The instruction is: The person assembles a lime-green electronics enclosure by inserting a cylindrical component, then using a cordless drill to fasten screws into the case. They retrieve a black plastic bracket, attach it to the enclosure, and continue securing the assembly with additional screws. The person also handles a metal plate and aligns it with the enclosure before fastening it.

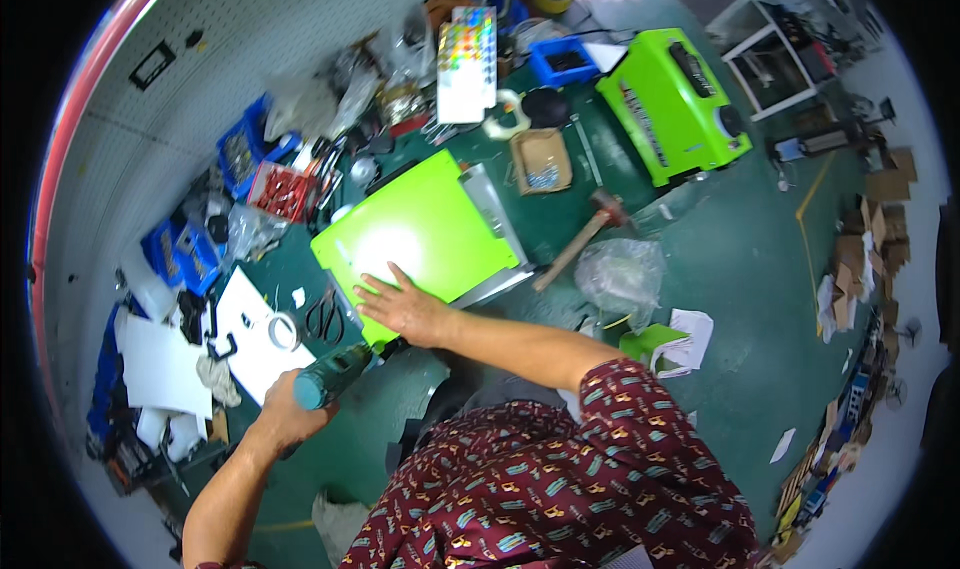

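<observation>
**Flat palm on a green panel, power tool in the other grip**

The right hand [405, 307] lies open, fingers spread, pressed flat on the lower corner of a bright lime-green panel [420, 229] that rests tilted on the dark green worktop [700, 259]. The left hand [290, 409] is closed around the body of a teal power tool [335, 374], whose front end points up toward the panel's near edge, just beside the right hand.

A roll of white tape [284, 331] sits on white sheets [245, 339] just left of the tool. Beyond the panel's right edge lies a wooden-handled hammer [585, 237], and next to it a crumpled clear plastic bag [620, 274]. A small cardboard box [541, 161] holding metal parts stands behind the panel. Farther back on the right rests a second lime-green casing [672, 104], well apart from the hands. Blue bins [240, 154] and 1 red bin [280, 191] crowd the worktop's left side.
</observation>
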The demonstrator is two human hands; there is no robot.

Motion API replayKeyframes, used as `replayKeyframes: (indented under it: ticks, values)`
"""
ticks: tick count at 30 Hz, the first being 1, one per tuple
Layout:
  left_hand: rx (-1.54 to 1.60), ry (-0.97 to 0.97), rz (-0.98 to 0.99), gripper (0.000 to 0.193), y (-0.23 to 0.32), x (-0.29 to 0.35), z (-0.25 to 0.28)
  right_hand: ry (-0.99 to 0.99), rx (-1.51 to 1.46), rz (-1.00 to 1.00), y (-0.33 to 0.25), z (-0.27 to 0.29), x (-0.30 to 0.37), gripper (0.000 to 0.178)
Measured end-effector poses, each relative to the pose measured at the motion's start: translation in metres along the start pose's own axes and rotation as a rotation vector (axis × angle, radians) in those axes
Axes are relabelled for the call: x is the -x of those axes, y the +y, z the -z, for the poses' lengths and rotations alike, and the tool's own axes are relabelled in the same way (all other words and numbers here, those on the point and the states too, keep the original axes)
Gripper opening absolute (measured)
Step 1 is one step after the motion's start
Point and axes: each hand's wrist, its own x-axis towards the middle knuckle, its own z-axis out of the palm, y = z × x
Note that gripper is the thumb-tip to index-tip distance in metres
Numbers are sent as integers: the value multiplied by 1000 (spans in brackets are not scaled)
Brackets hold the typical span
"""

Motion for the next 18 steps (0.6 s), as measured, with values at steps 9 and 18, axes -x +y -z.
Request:
replayKeyframes:
  ticks: [9,18]
  values:
    - [145,107,-97,49,-5,-4,-23,-44,150,1,7,9,4,66]
    - [418,86,124,25,43,9,-28,-49,39,-8,4,15,1,61]
